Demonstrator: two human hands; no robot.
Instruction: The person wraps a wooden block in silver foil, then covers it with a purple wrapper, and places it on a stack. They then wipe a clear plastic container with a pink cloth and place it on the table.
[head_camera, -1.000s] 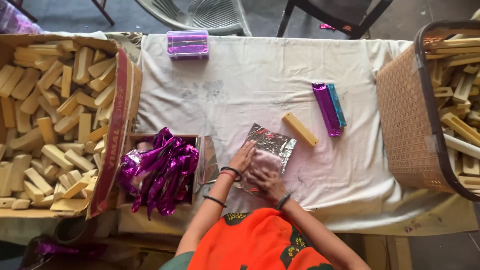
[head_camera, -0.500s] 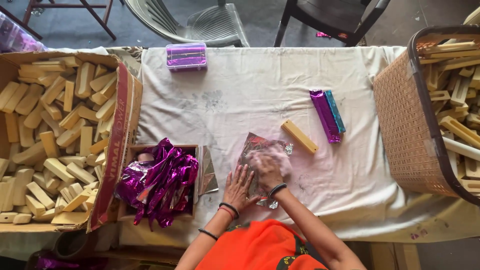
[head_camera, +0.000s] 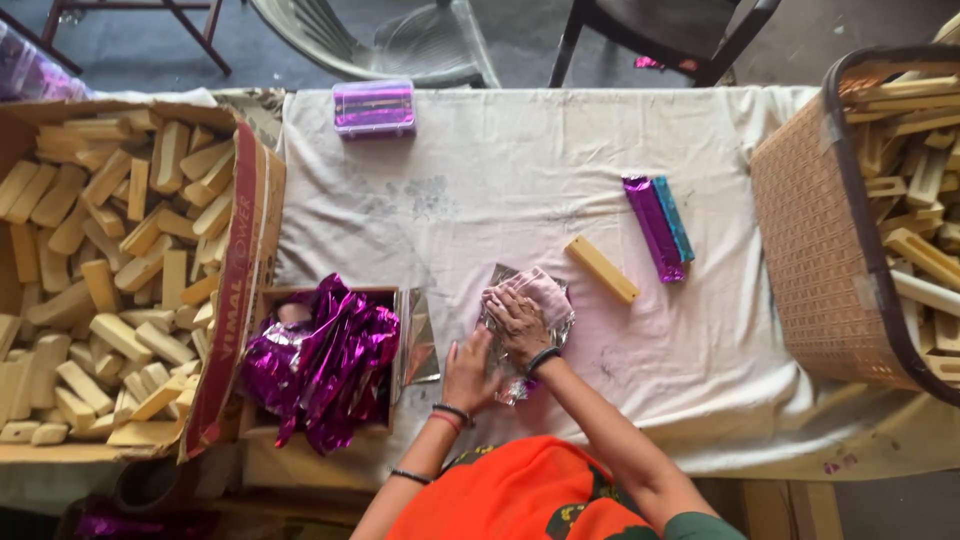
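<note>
- Head view: a crinkled silver foil sheet (head_camera: 520, 335) lies on the cloth-covered worktop (head_camera: 500, 190), near its front edge, just right of a small box of purple foil wrappers (head_camera: 320, 355).
- The right hand (head_camera: 517, 322) lies flat on the sheet, fingers (head_camera: 500, 300) spread and pressing down a pink cloth pad (head_camera: 540, 292); it closes around nothing.
- The left hand (head_camera: 468, 370) rests palm down on the sheet's near left edge, fingers extended and pinning it rather than gripping it.
- So the foil is under both palms; only its far corner and a near scrap show beyond the fingers.
- The foil looks very light, thin and easily creased or torn, and probably slides on cloth; it is best held by a free edge or corner, with light pressure.
- The cloth pad looks soft and yielding.
- A bare yellowish wooden block (head_camera: 601, 269) lies well apart to the right, beyond the fingers, with two wrapped blocks (head_camera: 660, 228) farther off.
</note>
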